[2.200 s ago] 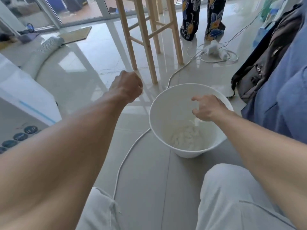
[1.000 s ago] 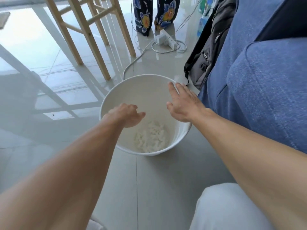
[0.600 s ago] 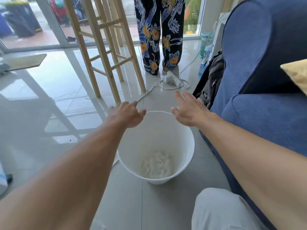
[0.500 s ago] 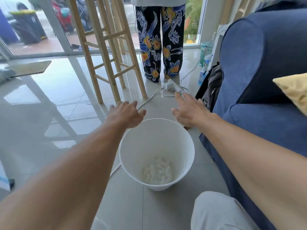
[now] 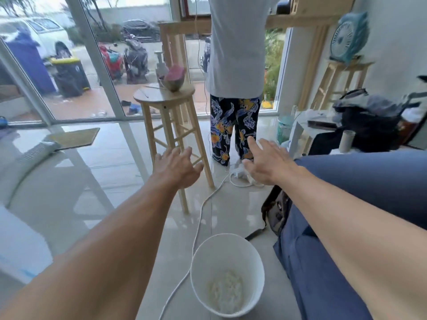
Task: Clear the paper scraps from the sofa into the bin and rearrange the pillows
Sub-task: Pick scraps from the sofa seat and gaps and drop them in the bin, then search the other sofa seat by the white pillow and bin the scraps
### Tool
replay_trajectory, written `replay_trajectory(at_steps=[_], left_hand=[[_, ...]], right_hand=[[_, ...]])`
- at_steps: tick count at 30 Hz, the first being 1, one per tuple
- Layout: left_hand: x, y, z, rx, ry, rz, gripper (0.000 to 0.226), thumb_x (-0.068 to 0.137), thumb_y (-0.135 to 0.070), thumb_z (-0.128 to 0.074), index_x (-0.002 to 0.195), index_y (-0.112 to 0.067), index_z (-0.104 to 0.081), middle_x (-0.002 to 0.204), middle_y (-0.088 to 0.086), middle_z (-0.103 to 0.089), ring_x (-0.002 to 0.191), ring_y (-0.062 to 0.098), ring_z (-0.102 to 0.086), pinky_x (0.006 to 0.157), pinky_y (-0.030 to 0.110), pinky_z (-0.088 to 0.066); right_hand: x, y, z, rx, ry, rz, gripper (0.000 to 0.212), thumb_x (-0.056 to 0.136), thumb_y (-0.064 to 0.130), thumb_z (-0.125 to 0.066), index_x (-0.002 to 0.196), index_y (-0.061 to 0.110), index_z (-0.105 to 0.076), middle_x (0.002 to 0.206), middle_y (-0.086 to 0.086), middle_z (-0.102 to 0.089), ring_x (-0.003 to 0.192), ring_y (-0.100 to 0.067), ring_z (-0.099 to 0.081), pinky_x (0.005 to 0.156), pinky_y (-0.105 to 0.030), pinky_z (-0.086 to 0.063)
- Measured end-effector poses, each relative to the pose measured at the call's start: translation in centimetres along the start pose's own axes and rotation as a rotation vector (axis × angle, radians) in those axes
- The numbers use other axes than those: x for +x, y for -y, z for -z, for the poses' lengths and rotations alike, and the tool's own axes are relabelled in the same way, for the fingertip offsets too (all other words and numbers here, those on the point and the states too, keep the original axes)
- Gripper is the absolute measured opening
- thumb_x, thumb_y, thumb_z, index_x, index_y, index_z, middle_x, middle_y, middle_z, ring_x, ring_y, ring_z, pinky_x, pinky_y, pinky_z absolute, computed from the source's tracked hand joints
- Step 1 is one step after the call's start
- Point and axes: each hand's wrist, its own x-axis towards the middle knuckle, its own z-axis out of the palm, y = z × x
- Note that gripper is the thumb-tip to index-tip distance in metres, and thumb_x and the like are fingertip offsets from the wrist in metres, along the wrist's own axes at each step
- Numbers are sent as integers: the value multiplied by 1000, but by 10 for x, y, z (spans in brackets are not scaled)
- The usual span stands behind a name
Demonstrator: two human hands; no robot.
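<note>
Paper scraps (image 5: 225,292): none in either hand. Your left hand (image 5: 178,167) and right hand (image 5: 265,162) are both held out ahead of you in the air, fingers straight and spread, palms down, touching nothing.

Below them the white bin (image 5: 231,248) stands on the floor (image 5: 115,181) just beside the sofa (image 5: 369,181). The scraps lie as a loose pale heap on its bottom. A white cable (image 5: 198,222) runs past the bin's left side. The sofa seat and the pillows are out of view, so you cannot tell whether any scraps are left up there.

Judgement: the scraps look light, soft and crumpled, and are likely to flutter or slip from a loose grasp. Sweep any leftovers into a cupped palm and close your fingers over them rather than pinching them singly. The pillows should be light and yielding; take each by two opposite edges.
</note>
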Motion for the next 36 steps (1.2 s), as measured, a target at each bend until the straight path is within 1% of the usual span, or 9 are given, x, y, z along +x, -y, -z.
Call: replay_trajectory(at_steps=[5, 9, 14, 18, 19, 22, 25, 28, 36], left_hand=[[7, -5, 153, -17, -71, -6, 67, 97, -58, -32, 152, -21, -23, 156, 13, -28, 144, 31, -24, 116, 52, -21], [5, -13, 256, -62, -120, -14, 65, 96, -58, -35, 150, -23, -27, 153, 11, -34, 141, 31, -29, 114, 50, -25], [-4, -46, 337, -67, -152, -104, 71, 97, -59, -31, 154, -21, -18, 158, 14, -22, 145, 32, -21, 118, 51, -19], [-14, -91, 366, -59, -163, -216, 67, 98, -56, -34, 153, -19, -21, 157, 14, -25, 143, 32, -25, 116, 51, -20], [-14, -114, 372, -70, -169, -289, 67, 98, -56, -35, 153, -19, -21, 157, 14, -26, 143, 32, -25, 116, 51, -20], [-8, -141, 378, -98, -182, -368, 70, 97, -59, -34, 152, -19, -21, 157, 14, -26, 143, 33, -26, 116, 50, -22], [-21, -206, 392, -133, -172, -567, 70, 96, -59, -35, 153, -22, -19, 158, 14, -23, 144, 33, -23, 116, 50, -22], [-55, -269, 401, -175, -189, -790, 63, 96, -56, -38, 150, -25, -28, 154, 14, -31, 140, 34, -32, 112, 49, -28], [-191, -401, 400, -159, -142, -1202, 62, 96, -56, -33, 146, -19, -30, 146, 10, -40, 135, 33, -34, 105, 46, -30]], right_hand=[[0, 10, 156, -24, -61, -11, 67, 100, 44, -31, 155, 20, -1, 160, -10, -11, 147, -29, -11, 117, -49, -13], [-6, 8, 264, -34, -83, -25, 67, 100, 47, -29, 155, 22, 0, 162, -8, -7, 148, -28, -5, 119, -49, -9], [-34, -12, 352, -65, -162, -78, 68, 100, 48, -31, 155, 22, -1, 161, -9, -8, 148, -30, -7, 119, -52, -11], [-67, -45, 380, -87, -188, -202, 68, 99, 48, -30, 155, 22, 0, 161, -11, -8, 148, -32, -8, 118, -53, -12], [-85, -62, 389, -96, -198, -275, 68, 99, 48, -31, 155, 23, 0, 161, -10, -7, 148, -31, -7, 118, -52, -12], [-112, -81, 400, -107, -197, -334, 68, 99, 47, -32, 155, 22, -2, 161, -10, -8, 148, -30, -8, 118, -48, -16], [-177, -117, 418, -143, -219, -557, 64, 101, 44, -29, 155, 21, -3, 161, -10, -8, 147, -30, -10, 116, -46, -16], [-254, -145, 424, -154, -233, -779, 63, 101, 42, -30, 154, 20, -6, 160, -10, -12, 146, -30, -12, 115, -47, -18], [-458, -161, 424, -152, -278, -1231, 61, 101, 40, -28, 154, 20, -5, 160, -9, -9, 146, -31, -8, 116, -45, -16]])
